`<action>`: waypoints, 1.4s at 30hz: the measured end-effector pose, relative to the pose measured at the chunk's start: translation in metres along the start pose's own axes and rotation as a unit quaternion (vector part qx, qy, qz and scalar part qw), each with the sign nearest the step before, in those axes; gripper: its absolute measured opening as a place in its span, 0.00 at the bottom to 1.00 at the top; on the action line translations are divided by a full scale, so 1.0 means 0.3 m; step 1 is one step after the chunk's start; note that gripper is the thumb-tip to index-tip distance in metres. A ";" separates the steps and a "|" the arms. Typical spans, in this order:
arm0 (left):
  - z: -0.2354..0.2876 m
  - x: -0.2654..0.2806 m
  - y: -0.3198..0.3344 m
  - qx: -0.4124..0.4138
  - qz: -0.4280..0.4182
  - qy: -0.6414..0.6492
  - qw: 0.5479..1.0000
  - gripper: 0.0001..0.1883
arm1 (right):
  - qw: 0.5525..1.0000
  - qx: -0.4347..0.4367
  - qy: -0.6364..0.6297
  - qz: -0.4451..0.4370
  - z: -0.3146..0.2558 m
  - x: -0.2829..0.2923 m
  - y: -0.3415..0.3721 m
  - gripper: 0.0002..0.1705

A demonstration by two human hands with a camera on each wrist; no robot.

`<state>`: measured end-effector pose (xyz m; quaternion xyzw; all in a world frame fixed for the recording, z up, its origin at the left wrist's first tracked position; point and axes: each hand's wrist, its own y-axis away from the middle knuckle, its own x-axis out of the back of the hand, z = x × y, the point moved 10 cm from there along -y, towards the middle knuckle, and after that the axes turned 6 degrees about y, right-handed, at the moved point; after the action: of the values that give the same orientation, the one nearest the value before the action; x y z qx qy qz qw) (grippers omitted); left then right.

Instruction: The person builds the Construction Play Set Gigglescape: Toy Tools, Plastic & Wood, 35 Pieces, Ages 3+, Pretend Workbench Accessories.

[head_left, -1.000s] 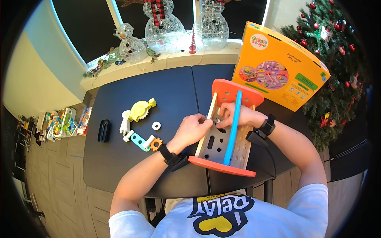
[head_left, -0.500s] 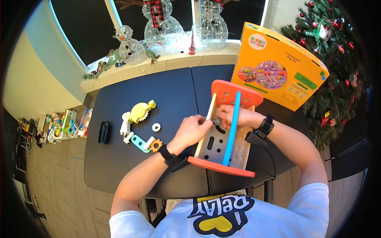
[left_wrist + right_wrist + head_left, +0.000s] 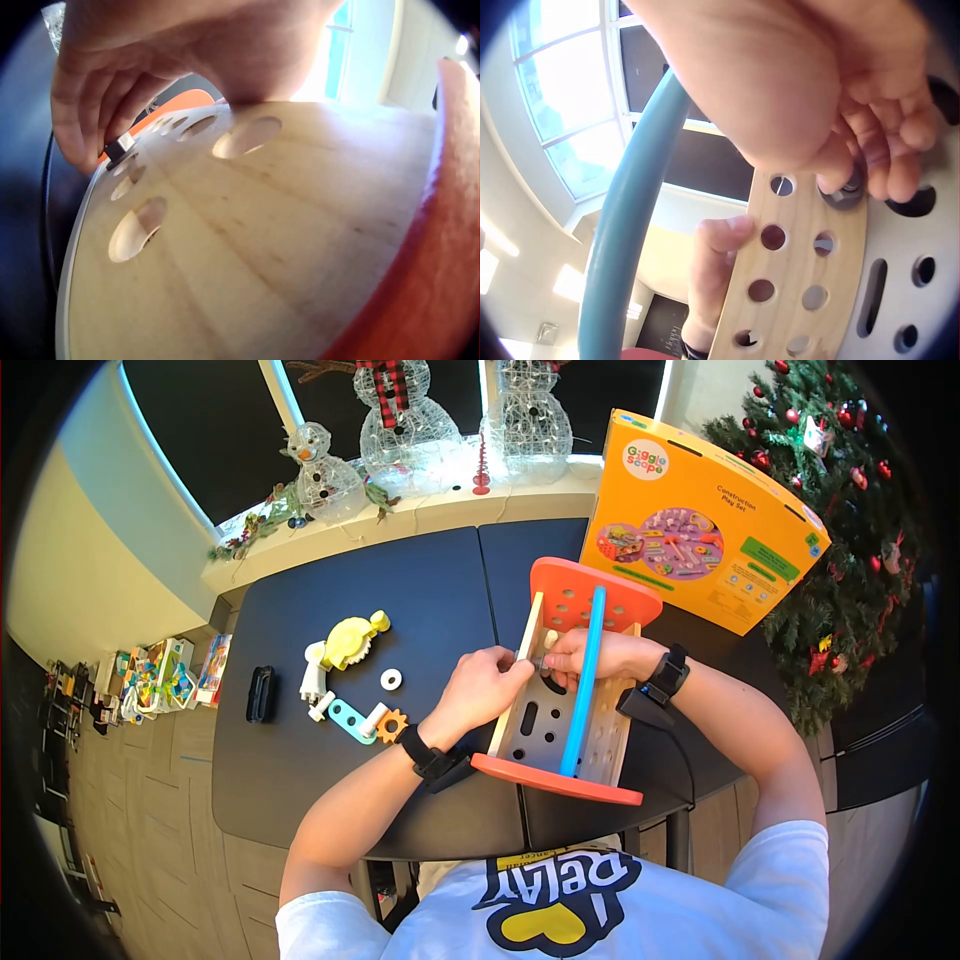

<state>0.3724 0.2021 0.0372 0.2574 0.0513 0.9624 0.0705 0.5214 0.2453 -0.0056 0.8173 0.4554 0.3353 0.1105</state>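
A toy toolbox has red end panels [image 3: 556,780], wooden sides [image 3: 791,259] with round holes, a grey slotted base [image 3: 536,745] and a blue handle bar [image 3: 585,690]. My right hand [image 3: 605,657] reaches under the bar and pinches a dark grey nut [image 3: 844,196] against the inner face of the left wooden side. On the outer face of that side, my left hand [image 3: 487,685] curls its fingers over a small grey bolt head [image 3: 120,148], its thumb over the top edge. A pale peg [image 3: 551,639] shows inside the box beyond the right fingers.
Left on the dark table [image 3: 290,780] lie a yellow toy saw piece [image 3: 350,644], a white ring [image 3: 391,679], a blue holed strip [image 3: 350,720] and an orange gear [image 3: 391,725]. A black case [image 3: 261,694] lies farther left. A yellow box [image 3: 700,520] stands behind the toolbox.
My right fingers have shifted and drawn together on the nut inside the toolbox. The left hand stays at the outer side, and the loose pieces have not moved.
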 end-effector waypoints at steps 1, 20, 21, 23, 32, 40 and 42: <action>0.002 0.000 -0.001 -0.001 -0.002 -0.003 1.000 0.30 | 1.000 -0.014 -0.014 -0.009 0.006 -0.007 0.002 0.24; -0.001 -0.006 0.000 0.007 -0.018 -0.006 1.000 0.31 | 0.997 0.024 0.040 0.061 -0.042 0.020 0.010 0.20; -0.001 -0.003 -0.002 0.001 -0.008 0.000 1.000 0.30 | 0.997 0.023 0.048 0.054 -0.052 0.016 0.019 0.21; -0.006 -0.001 -0.005 -0.010 0.012 0.012 1.000 0.29 | 0.998 0.002 0.051 0.044 -0.047 0.010 0.021 0.26; -0.003 -0.005 -0.005 -0.007 0.004 0.014 1.000 0.29 | 0.992 -0.058 -0.059 0.096 -0.027 0.033 0.034 0.23; -0.008 -0.009 -0.009 -0.003 -0.015 0.013 1.000 0.30 | 0.991 0.021 0.095 0.089 -0.046 0.033 0.015 0.22; -0.009 -0.005 -0.009 -0.005 -0.011 0.016 1.000 0.30 | 0.993 0.020 0.089 0.069 -0.042 0.023 0.008 0.21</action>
<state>0.3727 0.2044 0.0335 0.2414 0.0503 0.9657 0.0816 0.5172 0.2480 0.0082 0.8157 0.4127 0.4043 0.0301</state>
